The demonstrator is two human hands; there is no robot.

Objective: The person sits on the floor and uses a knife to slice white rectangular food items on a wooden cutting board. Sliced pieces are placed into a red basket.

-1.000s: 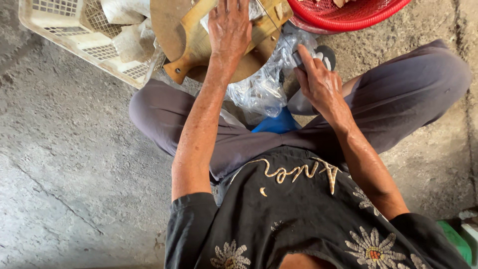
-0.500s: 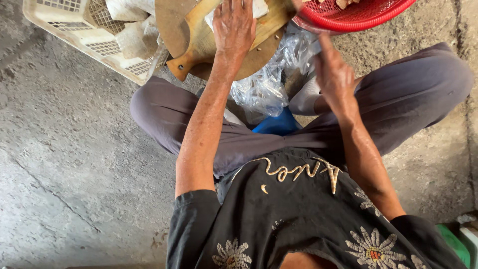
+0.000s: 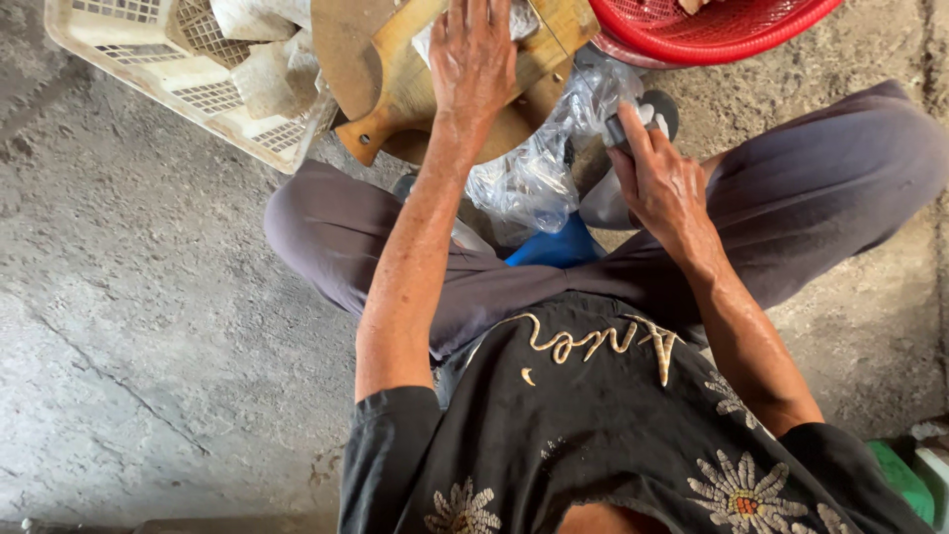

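My left hand (image 3: 474, 59) lies flat, fingers apart, on a wooden cutting board with a handle (image 3: 390, 114), which rests on a round wooden block (image 3: 346, 40). Something white shows under the fingertips at the frame's top edge. My right hand (image 3: 664, 188) is lower, beside my right knee, its fingers curled around a small grey object (image 3: 633, 124) next to a dark sandal toe (image 3: 662, 104). What the grey object is stays unclear. A crumpled clear plastic bag (image 3: 534, 178) sits between the two hands.
A red mesh basket (image 3: 712, 30) stands at the top right. A white plastic crate (image 3: 148, 59) holding pale chunks is at the top left. A blue item (image 3: 554, 247) lies between my crossed legs, a green one (image 3: 905, 475) at the bottom right. The floor is rough concrete.
My right hand rose toward the red basket half a second ago and has come back down beside the sandal, now curled on the grey object. The left hand stays on the board.
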